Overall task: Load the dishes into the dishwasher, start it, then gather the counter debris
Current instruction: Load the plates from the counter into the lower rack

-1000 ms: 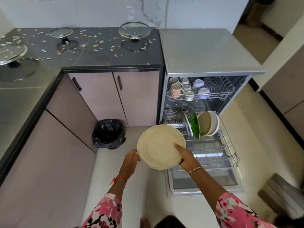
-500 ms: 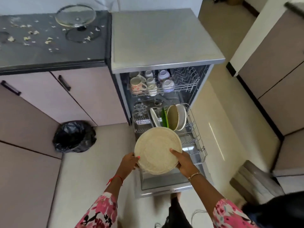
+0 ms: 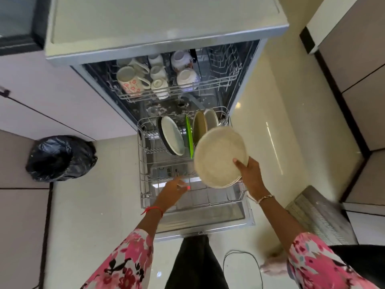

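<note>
Head view: left hand (image 3: 174, 189), fingers straight, is leaving the plate (image 3: 218, 157) for the lower rack (image 3: 143, 163); right hand (image 3: 249, 176) is gripping it alone, slotting likely next.

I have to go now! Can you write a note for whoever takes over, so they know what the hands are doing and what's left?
Right hand: grips the cream plate by its rim, above the lower rack.
Left hand: open, holding nothing, reaching over that rack.
Done: mugs sit in the upper rack; plates stand upright in the lower rack.
Left: slot the cream plate, push the rack in, shut the door, start the dishwasher, gather the counter debris (out of view).
</note>
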